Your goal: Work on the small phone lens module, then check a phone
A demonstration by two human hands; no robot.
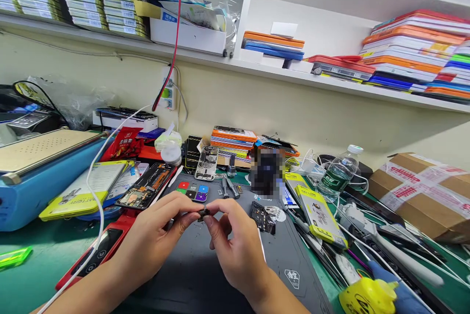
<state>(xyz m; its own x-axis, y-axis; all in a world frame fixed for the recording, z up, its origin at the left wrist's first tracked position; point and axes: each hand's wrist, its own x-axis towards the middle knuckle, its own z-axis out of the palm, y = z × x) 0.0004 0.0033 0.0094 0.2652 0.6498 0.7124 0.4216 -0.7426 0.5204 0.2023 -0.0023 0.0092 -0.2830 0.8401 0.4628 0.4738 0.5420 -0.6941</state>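
Both bare hands meet above the gray work mat [198, 270], holding one small dark component [203, 213] between them. The left hand [157, 235] has its grip pressed together, pinching the component's left side between thumb and index finger; its other fingers are mostly hidden behind. The right hand [238, 250] pinches the opposite side in the same way, with more fingers curled beneath, only partly visible. The fingertips cover so much of the component that its shape and kind cannot be made out. Both forearms are cut off by the bottom edge.

Just beyond the fingertips lies a tray of colored squares [200, 191], its near edge partly covered by the hands. Left of it, an opened smartphone [149, 188] with its inside exposed is partly overlapped by the left hand. Near the tray are a white phone frame [207, 163] and gray screwdrivers [231, 187]. Right of these, a pixelated patch masks a dark object [269, 172], leaving it unreadable. Dark phone parts [259, 213] lie near the right hand, too jumbled to identify.

On the green bench [47, 257], the left forearm overlaps a red device [105, 250] with two round buttons. A bright green item [15, 257] is cut off at the left edge, and a yellow squeeze bottle [367, 298] at the bottom.
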